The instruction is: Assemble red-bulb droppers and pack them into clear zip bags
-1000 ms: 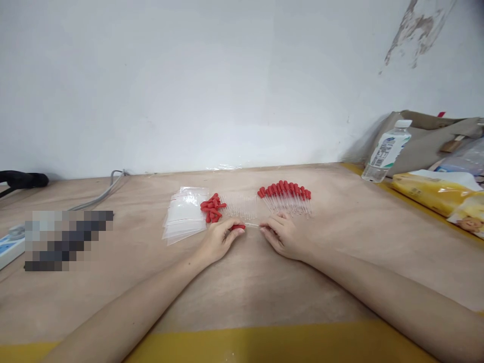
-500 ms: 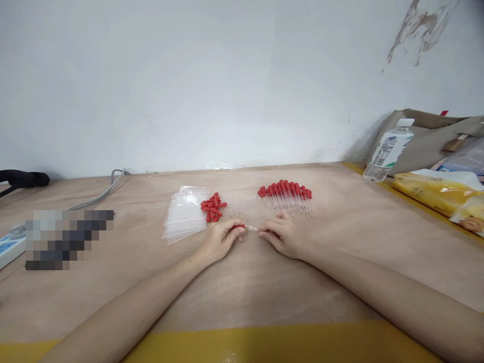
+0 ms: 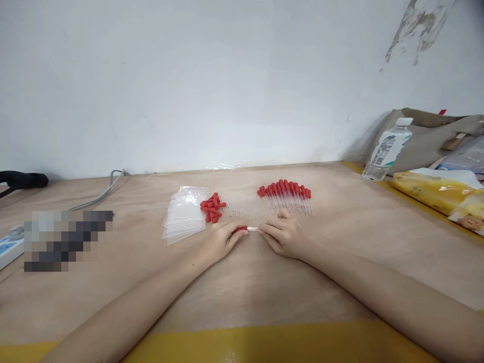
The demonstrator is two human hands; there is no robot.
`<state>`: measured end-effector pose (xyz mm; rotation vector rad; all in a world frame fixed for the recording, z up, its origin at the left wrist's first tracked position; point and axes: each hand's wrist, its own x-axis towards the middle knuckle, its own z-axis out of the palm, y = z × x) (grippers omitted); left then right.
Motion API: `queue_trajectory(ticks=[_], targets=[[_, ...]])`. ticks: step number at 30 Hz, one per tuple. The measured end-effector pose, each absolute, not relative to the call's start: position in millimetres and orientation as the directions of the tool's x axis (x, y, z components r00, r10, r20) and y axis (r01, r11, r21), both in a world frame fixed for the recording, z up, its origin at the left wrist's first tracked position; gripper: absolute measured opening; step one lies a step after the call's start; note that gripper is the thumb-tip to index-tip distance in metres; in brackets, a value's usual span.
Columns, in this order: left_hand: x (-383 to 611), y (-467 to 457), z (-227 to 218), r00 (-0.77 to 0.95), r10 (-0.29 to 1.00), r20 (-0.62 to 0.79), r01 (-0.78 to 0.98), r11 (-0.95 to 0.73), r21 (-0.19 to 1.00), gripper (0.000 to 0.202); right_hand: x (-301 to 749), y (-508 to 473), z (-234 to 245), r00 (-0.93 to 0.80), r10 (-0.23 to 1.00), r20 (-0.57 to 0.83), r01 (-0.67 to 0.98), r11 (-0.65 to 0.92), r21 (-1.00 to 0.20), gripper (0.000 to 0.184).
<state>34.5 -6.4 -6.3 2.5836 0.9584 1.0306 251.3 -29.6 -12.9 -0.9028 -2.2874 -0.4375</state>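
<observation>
Left hand [image 3: 222,242] pinches a red bulb [image 3: 242,228]; right hand [image 3: 285,238] pinches one end of a clear tube [image 3: 253,229], its other end meeting the bulb. Both lie in line between the hands, over the counter [image 3: 249,287]. Beyond: loose red bulbs [image 3: 213,206] beside bare tubes [image 3: 242,205]; bulb-topped droppers [image 3: 285,189] fanned at right; clear bags [image 3: 186,212] at left.

The bulbs [image 3: 213,204] are red, the tubes [image 3: 241,205] clear, the tabletop [image 3: 340,217] tan with a yellow strip [image 3: 196,348], the wall [image 3: 227,75] whitish.
</observation>
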Motion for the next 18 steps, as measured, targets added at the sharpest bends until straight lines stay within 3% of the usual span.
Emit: queue_trajectory(ticks=[5, 11, 18], targets=[[31, -2, -3, 0.608, 0.514, 0.605, 0.413, -0.856, 0.312, 0.024, 259, -19, -18, -0.504, 0.499, 0.704, 0.665, 0.745, -0.052, 0.024], [32, 2, -7, 0.62, 0.499, 0.605, 0.422, -0.863, 0.278, 0.021, 259, -13, -21, -0.539, 0.426, 0.726, 0.573, 0.818, -0.055, 0.019], [35, -5, -4, 0.616, 0.535, 0.578, 0.374, -0.845, 0.383, 0.02, 254, -19, -18, -0.547, 0.421, 0.723, 0.509, 0.854, -0.112, 0.02]])
